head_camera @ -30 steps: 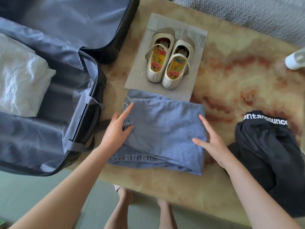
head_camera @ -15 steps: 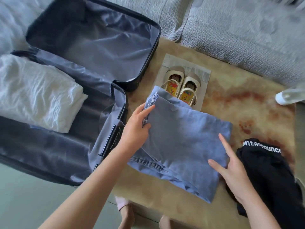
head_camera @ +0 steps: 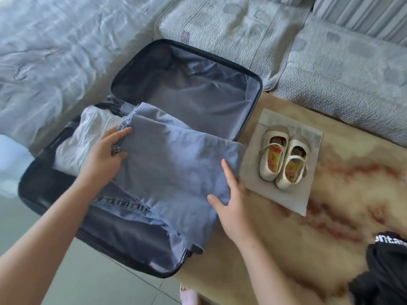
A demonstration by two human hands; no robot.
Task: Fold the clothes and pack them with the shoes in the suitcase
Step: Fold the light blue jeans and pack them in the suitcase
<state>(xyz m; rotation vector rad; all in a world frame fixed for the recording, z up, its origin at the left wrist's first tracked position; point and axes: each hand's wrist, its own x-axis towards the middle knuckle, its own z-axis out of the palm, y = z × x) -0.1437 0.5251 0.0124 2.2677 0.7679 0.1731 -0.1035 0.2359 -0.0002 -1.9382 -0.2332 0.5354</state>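
Since the folded jeans (head_camera: 176,168) were lying on the counter (head_camera: 286,249) a second ago, they have been lifted and swung over the open suitcase (head_camera: 253,111). Their frayed edge is gripped by the left hand (head_camera: 105,155), while the right hand (head_camera: 231,205) is laid with straight fingers against the opposite edge. Just beyond the left hand, a white garment (head_camera: 88,137) is already packed. Right of the right hand, the shoes (head_camera: 284,164) and a black garment (head_camera: 387,271) remain unpacked.

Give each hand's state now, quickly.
Left hand: grips the folded blue jeans at their left edge.
Right hand: open, straight fingers against their right edge.
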